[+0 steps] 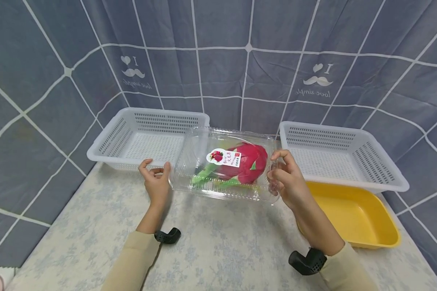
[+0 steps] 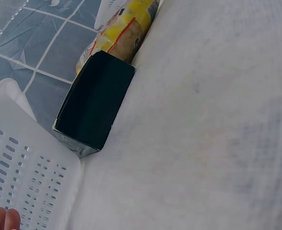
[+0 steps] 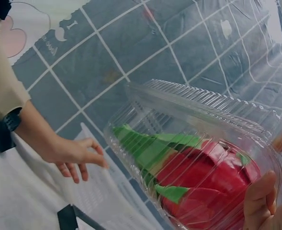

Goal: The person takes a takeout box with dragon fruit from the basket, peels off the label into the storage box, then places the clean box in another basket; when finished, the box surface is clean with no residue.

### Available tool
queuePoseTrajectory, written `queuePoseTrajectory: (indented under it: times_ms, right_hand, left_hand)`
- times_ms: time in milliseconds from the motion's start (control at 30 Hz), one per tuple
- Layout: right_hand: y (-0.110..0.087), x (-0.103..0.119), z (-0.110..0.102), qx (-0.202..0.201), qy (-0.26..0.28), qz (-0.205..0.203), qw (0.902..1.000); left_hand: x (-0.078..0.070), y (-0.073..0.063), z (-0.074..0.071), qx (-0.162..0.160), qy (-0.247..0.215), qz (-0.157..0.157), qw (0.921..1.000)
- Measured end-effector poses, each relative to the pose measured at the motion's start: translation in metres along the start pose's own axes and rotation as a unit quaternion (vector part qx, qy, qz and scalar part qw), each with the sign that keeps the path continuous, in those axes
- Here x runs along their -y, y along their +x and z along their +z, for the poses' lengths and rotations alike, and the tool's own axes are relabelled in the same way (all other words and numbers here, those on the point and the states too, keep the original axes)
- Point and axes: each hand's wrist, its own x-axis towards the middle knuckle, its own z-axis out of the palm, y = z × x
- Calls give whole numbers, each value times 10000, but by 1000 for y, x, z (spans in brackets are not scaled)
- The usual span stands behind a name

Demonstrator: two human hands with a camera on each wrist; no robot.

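Observation:
A clear plastic clamshell container is held up over the table, tilted toward the head camera. Inside lies a red dragon fruit with green scales, and a white label with a fruit picture is on the lid. My right hand pinches the container's right edge between thumb and fingers. Beside the left edge is my left hand, fingers loosely bent and thumb raised. In the right wrist view a gap shows between that left hand and the container.
White perforated baskets stand at the back left and back right. A yellow tray sits in front of the right basket. In the left wrist view, a dark box and a yellow packet lie beside a white basket.

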Motion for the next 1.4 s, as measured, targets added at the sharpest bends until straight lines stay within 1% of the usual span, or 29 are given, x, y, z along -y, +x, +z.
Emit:
queuePoseTrajectory:
  times_ms: [133,267,400,533,700,833,967,1100,1200,1300,1400]
  right_hand:
    - [-8,0,-5,133,85,-43,9999]
    - [-16,-1,-11,283,150,-60,9995]
    - [-26,-5,-18,269,164,-50,9995]
    - [-35,-10,-25,323,161,-143,9992]
    - [-45,-20,-33,458,235,-293,9982]
    - [-51,-29,-38,555,282,-281,9977]
    - [-56,-38,-46,838,390,-349,9951]
    - [-60,-50,-52,1234,652,-503,9889]
    - [-64,-59,-56,1454,899,-520,9839]
    - [-67,-67,-57,1568,1018,-500,9811]
    - [-70,-74,-58,1587,983,-457,9814]
  left_hand:
    - [-1,1,-2,67,-121,60,9999]
    - [-2,1,-3,114,-234,4,9997]
    - [0,1,-2,188,-307,-68,9993]
    - [0,0,-2,268,-343,-70,9990]
    - [-3,-1,-2,245,-361,-44,9990]
    - [-2,-1,-2,212,-374,-37,9991]
    - [-2,-2,-1,169,-317,-61,9993]
    - [-3,-2,-1,124,-281,-80,9995]
    - [-3,-2,-1,110,-290,-65,9995]
    - [-3,-2,-1,142,-333,-74,9993]
    - [-3,-1,-2,200,-373,-90,9991]
